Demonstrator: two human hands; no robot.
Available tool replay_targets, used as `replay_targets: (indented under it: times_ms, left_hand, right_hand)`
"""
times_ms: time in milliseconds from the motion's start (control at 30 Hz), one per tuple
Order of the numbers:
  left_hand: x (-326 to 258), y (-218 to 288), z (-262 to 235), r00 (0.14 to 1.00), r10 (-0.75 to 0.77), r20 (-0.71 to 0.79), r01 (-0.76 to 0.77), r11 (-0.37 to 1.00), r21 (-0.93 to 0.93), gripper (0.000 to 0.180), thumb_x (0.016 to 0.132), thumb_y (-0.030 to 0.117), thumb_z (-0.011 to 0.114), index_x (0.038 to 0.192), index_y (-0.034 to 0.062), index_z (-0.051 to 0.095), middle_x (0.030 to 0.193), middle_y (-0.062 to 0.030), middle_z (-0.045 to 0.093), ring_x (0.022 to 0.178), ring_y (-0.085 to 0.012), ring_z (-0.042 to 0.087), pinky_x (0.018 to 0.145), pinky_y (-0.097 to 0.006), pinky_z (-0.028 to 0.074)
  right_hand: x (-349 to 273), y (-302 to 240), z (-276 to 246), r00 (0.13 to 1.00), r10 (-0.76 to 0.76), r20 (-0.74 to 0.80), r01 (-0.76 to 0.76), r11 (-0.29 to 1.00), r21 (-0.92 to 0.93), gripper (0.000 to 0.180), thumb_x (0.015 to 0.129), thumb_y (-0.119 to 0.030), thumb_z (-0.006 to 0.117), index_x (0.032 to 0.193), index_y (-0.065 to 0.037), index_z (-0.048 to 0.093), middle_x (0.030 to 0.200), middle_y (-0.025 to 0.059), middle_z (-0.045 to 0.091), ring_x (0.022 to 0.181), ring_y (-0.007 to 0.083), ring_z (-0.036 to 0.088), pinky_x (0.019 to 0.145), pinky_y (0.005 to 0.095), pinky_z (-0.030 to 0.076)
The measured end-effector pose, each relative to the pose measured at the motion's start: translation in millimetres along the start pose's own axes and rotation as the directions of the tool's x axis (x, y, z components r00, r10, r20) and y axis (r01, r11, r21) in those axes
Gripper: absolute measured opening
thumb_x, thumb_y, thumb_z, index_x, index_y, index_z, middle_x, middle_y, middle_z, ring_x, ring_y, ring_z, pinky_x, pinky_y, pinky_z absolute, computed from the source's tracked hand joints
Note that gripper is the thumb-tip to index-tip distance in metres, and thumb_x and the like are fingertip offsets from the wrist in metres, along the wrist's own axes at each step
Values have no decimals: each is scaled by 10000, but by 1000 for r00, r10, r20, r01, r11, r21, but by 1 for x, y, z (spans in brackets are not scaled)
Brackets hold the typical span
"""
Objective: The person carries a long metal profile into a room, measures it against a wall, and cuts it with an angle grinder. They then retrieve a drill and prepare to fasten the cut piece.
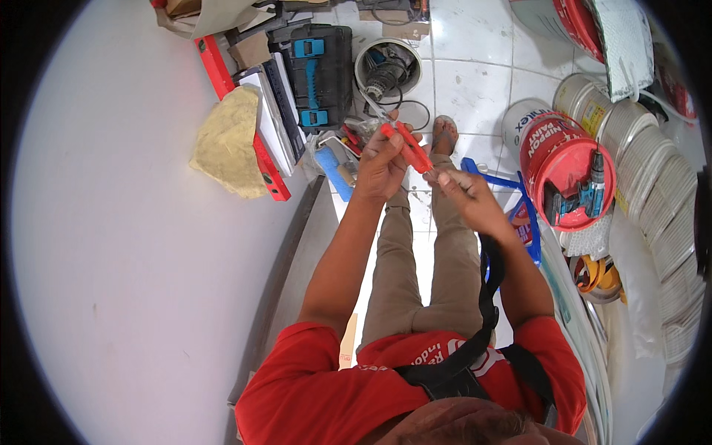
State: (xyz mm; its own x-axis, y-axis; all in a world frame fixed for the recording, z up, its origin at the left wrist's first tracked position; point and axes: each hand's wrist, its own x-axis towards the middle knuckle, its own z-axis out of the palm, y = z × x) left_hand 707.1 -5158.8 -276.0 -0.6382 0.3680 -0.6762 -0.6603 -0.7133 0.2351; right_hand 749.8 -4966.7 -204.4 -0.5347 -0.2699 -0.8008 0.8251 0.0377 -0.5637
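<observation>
Both my hands are raised in front of me, above my legs. My left hand (380,169) is closed around a red-handled tool (414,152), whose exact kind I cannot make out. A thin, pale metal strip or shaft points up and left from beside those fingers. At the handle's lower right end, my right hand (470,197) is closed, thumb and fingers pinching; a small metallic bit shows there. The right fingers are partly hidden behind the thumb.
Left of my hands are a paint roller (333,172), a black toolbox (319,78), a red spirit level (270,169) and a yellowish cloth (231,141). A white bucket (420,63) holds a drill. Right stand a red bucket (604,174) with cordless drills, a blue frame (529,194) and pale coiled hoses (653,174).
</observation>
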Motion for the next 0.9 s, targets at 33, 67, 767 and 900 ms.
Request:
replay_targets:
  times_ms: [33,67,767,900]
  left_hand:
    - [1,-1,-4,999,39,-11,-38,997,63,533,908,103,644,1381,83,399,1161,-88,569,1085,-258,608,961,-491,514]
    - [1,-2,-8,997,76,-20,-73,989,127,545,908,79,637,1391,66,385,1165,-92,563,1083,-248,605,955,-472,519]
    - [-15,-46,-60,980,13,-199,123,745,656,683,820,204,773,1368,-36,445,1073,-86,584,996,-150,589,819,-292,512]
    - [-3,-43,-40,991,57,-124,68,586,807,671,793,318,794,1297,-40,535,1073,-122,619,980,-179,620,826,-320,511]
  right_hand:
    - [-1,-3,7,999,-32,-12,32,999,4,400,993,-287,542,1239,23,598,1137,143,677,1065,185,606,950,311,449]
    - [-5,-5,16,998,-63,-26,63,998,9,407,996,-298,536,1228,29,604,1124,141,683,1058,184,609,942,311,454]
    - [51,51,29,921,-327,-212,188,849,-495,505,811,-75,721,1262,-56,493,761,69,608,646,152,578,615,294,475]
    - [62,52,22,952,-248,-179,205,952,-228,591,840,-56,684,1377,-58,437,916,79,599,792,116,568,701,247,474]
